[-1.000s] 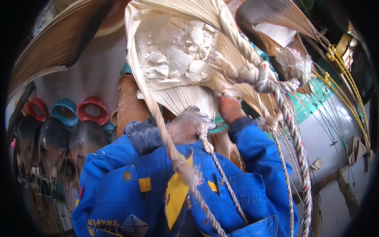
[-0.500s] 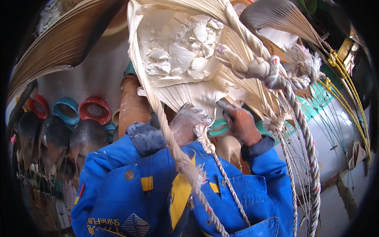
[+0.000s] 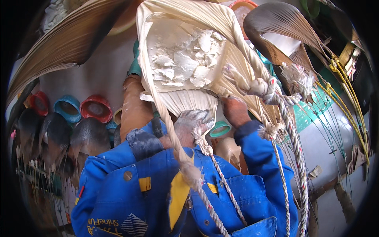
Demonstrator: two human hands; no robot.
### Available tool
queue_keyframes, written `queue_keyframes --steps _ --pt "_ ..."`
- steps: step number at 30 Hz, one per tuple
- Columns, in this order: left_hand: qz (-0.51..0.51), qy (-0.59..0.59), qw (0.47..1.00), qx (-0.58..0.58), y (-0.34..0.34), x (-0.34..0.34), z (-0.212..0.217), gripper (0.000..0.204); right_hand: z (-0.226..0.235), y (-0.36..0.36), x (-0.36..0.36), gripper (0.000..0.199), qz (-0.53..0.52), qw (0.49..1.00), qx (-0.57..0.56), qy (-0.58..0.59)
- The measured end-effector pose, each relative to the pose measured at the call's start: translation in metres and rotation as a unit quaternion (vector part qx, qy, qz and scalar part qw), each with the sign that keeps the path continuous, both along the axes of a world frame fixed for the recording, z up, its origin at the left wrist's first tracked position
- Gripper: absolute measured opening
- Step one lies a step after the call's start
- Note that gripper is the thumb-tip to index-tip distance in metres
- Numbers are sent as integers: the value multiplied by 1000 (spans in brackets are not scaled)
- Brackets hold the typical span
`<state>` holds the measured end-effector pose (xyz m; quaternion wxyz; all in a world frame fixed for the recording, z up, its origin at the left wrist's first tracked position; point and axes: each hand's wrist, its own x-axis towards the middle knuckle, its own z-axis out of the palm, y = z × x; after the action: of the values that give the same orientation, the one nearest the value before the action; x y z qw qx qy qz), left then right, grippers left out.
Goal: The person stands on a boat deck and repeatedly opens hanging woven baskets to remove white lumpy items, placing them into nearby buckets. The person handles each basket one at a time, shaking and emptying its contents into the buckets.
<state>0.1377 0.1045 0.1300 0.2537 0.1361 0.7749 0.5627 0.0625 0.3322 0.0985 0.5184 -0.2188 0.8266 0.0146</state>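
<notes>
A pleated sheet (image 3: pixel 185 103) is holding white lumps (image 3: pixel 188 65) in the upper middle of the frame;
the left hand (image 3: pixel 192 124) is gripping its low end; the right hand (image 3: pixel 235 110) is sitting by its edge; I cannot tell its grip.

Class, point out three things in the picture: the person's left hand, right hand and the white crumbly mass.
Left hand (image 3: pixel 191 125): head view, back of the hand.
Right hand (image 3: pixel 236 111): head view, back of the hand.
White crumbly mass (image 3: pixel 184 64): head view, middle of its broken surface.

right hand (image 3: pixel 235 111): fingertips unclear | left hand (image 3: pixel 192 121): palm hidden | blue jacket (image 3: pixel 161 185): cut by lower edge
</notes>
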Motion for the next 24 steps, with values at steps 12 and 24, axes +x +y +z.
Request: queue_keyframes --steps 12,24 --pt "-34 -155 979 128 26 101 -52 55 1 -60 3 32 30 987 -45 -154" --pt "18 -56 995 84 16 65 -19 47 27 -55 -14 27 24 982 -82 -169"
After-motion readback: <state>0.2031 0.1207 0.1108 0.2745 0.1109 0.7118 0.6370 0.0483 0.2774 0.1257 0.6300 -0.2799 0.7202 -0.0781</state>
